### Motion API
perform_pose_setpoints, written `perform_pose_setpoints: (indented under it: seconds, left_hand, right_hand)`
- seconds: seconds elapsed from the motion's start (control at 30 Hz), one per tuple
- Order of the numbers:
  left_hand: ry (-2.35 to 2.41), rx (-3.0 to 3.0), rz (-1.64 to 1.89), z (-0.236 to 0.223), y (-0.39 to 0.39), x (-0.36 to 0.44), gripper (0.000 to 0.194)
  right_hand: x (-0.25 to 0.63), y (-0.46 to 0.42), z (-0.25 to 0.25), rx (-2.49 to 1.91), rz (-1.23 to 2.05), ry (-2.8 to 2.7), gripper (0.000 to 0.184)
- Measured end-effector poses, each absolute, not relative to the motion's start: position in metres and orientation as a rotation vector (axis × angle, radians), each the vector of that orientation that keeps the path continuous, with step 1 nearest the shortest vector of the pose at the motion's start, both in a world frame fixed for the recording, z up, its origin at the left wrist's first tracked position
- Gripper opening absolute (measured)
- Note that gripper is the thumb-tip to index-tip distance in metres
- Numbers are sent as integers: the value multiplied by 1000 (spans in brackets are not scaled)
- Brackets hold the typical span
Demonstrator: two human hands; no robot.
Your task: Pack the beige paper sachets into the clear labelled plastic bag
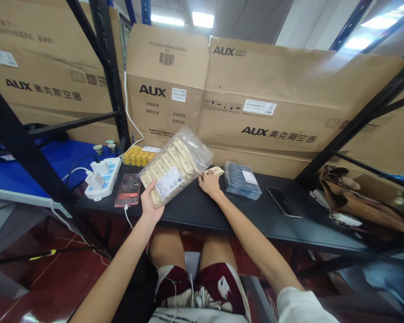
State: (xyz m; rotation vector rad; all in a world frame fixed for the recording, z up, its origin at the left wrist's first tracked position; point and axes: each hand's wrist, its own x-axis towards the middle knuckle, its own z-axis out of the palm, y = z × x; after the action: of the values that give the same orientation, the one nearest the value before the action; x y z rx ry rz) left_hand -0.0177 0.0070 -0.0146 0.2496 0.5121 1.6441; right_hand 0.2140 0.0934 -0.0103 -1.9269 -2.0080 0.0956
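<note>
**Left hand grips a bag of sachets above a black shelf, right hand flat beside it**

From the head camera, the left hand (151, 202) is clamped on the lower end of a clear plastic bag (177, 168), fingers closed around its edge. The bag is packed with cream sachets (170, 163) and carries a white label (168, 183); it is tilted up and to the right, above the black shelf top (252, 211). The right hand (209, 183) lies palm-down on that shelf, fingers apart and not closed on anything, just under the bag. Its fingertips (204, 175) meet or nearly meet a small pale packet (213, 171) – the view is too tight there to be sure.

Further right sit a blue-filled plastic pack (242, 181) and a dark phone (283, 202). Left of the bag lies a second phone (128, 189), its screen blurred, wired to a white power strip (103, 178) – yellow packets (138, 155) stand behind. AUX cardboard boxes (265, 103) line the back.
</note>
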Motion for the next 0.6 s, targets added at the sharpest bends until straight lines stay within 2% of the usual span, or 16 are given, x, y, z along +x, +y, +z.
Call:
perform_pose_setpoints:
  seconds: [0.2, 0.4, 0.6]
  left_hand:
    - [546, 365, 1600, -23, 11, -18, 53]
    - [546, 357, 1589, -21, 8, -17, 50]
    - [555, 347, 1586, -17, 6, -17, 49]
  right_hand:
    - [221, 44, 9, -1805, 27, -2332, 41]
    - [238, 47, 33, -1772, 157, -2557, 49]
    - [249, 42, 47, -1666, 259, -2576, 76]
